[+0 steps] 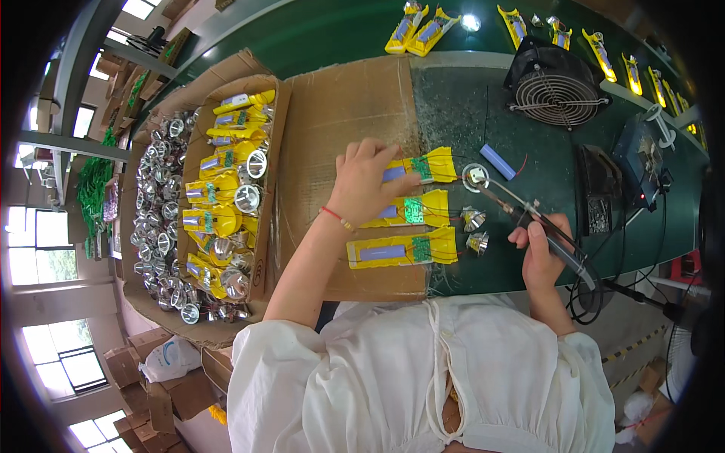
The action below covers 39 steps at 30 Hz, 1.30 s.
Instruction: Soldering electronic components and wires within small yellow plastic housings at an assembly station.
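My left hand [370, 180] lies across the left end of the farthest yellow flashlight casing [440, 164], thumb and fingers gripping it about its purple battery cell [394, 174]. My right hand [540, 249] is wrapped round a soldering iron [555, 245]. The iron's tip meets a round silver reflector [476, 177] with a small white plate, just right of that casing. Nearer me lie a second casing [374, 221] and a third casing [362, 255], each with a cell and green circuit board. Beside them sit two small silver reflectors [473, 219], [477, 243].
On the left, a cardboard box [281, 136] holds yellow casings and many reflectors. A loose purple cell [498, 161] lies near a black fan [557, 94]. A soldering station [642, 162] stands at the right, with cables hanging. More casings [427, 34] line the far side.
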Tool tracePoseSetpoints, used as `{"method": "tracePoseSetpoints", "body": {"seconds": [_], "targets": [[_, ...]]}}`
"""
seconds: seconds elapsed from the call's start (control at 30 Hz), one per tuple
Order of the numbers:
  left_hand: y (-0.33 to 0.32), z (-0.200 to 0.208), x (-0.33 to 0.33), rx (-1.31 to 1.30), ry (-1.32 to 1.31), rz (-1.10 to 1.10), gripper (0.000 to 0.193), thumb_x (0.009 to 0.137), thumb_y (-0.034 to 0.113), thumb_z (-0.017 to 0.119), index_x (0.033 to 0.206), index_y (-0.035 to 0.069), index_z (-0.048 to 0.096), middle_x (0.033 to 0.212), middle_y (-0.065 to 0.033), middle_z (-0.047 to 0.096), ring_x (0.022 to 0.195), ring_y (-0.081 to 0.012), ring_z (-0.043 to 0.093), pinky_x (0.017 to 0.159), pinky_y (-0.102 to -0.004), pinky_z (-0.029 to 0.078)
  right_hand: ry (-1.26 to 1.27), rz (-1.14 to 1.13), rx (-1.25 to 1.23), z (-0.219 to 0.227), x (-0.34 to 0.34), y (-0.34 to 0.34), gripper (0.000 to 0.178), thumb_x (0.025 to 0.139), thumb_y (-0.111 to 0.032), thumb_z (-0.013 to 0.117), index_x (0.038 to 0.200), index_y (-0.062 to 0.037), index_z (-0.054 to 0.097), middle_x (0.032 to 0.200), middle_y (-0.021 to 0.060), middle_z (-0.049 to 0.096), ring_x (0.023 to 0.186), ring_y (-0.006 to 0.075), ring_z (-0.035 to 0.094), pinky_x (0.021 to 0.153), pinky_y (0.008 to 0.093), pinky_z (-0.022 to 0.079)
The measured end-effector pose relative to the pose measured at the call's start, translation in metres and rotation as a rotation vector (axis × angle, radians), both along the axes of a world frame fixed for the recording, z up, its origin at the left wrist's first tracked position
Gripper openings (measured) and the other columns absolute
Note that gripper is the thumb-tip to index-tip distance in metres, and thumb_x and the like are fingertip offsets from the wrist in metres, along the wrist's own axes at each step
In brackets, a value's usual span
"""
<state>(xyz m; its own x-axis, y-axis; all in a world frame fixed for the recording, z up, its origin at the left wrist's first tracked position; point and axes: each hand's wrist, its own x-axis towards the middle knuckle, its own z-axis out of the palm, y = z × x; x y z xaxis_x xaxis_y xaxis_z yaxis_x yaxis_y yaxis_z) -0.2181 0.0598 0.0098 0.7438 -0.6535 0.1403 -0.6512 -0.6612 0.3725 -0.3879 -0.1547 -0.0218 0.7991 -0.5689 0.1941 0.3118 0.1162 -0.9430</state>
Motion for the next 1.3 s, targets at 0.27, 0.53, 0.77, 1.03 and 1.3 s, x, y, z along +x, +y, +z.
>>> {"method": "tracePoseSetpoints", "body": {"seconds": [0.27, 0.53, 0.77, 1.03, 1.3], "targets": [[-0.016, -0.019, -0.011, -0.478, 0.037, 0.021, 0.01, 0.076, 0.006, 0.06, 0.084, 0.004, 0.066, 0.084, -0.0094, 0.061, 0.076, -0.0235, 0.057, 0.066, -0.0305, 0.046, 0.028, 0.065, -0.023, 0.004, 0.014, 0.01, 0.011, 0.081, -0.002, 0.055, 0.085, 0.0037, 0.047, 0.064, 0.0101, 0.054, 0.055, 0.0152, 0.057, 0.053, 0.0266, 0.049], [-0.012, -0.022, -0.019, -0.551, 0.187, 0.148, 0.009, 0.073, 0.002, 0.063, 0.082, 0.001, 0.066, 0.086, -0.0065, 0.06, 0.066, -0.0137, 0.058, 0.058, -0.0228, 0.047, 0.126, 0.151, -0.186, 0.003, 0.025, 0.018, 0.013, 0.08, -0.003, 0.058, 0.085, 0.0032, 0.049, 0.069, 0.0099, 0.06, 0.061, 0.0129, 0.061, 0.057, 0.0238, 0.049], [-0.017, -0.021, -0.017, -0.49, 0.16, 0.222, 0.008, 0.068, 0.003, 0.066, 0.076, 0.0, 0.066, 0.081, -0.0058, 0.058, 0.057, -0.0117, 0.055, 0.052, -0.0224, 0.045, 0.137, 0.15, -0.219, 0.0, 0.04, 0.026, 0.01, 0.08, -0.002, 0.057, 0.085, 0.0022, 0.049, 0.065, 0.009, 0.058, 0.058, 0.0128, 0.059, 0.054, 0.023, 0.048], [-0.024, -0.017, -0.018, -0.464, 0.14, 0.23, 0.007, 0.062, 0.002, 0.065, 0.068, 0.0, 0.061, 0.08, -0.0104, 0.055, 0.067, -0.025, 0.057, 0.06, -0.0315, 0.047, 0.147, 0.154, -0.152, -0.004, 0.045, 0.027, 0.011, 0.079, -0.004, 0.059, 0.083, 0.0024, 0.051, 0.066, 0.008, 0.058, 0.057, 0.0119, 0.058, 0.052, 0.0225, 0.047], [-0.025, -0.023, -0.021, -0.461, 0.098, 0.251, 0.006, 0.061, 0.001, 0.064, 0.066, 0.001, 0.06, 0.079, -0.0102, 0.054, 0.066, -0.0255, 0.056, 0.059, -0.0321, 0.047, 0.159, 0.18, -0.26, 0.003, 0.046, 0.028, 0.009, 0.08, -0.003, 0.058, 0.083, 0.0021, 0.05, 0.065, 0.0079, 0.057, 0.055, 0.0111, 0.057, 0.053, 0.0228, 0.047]]}}
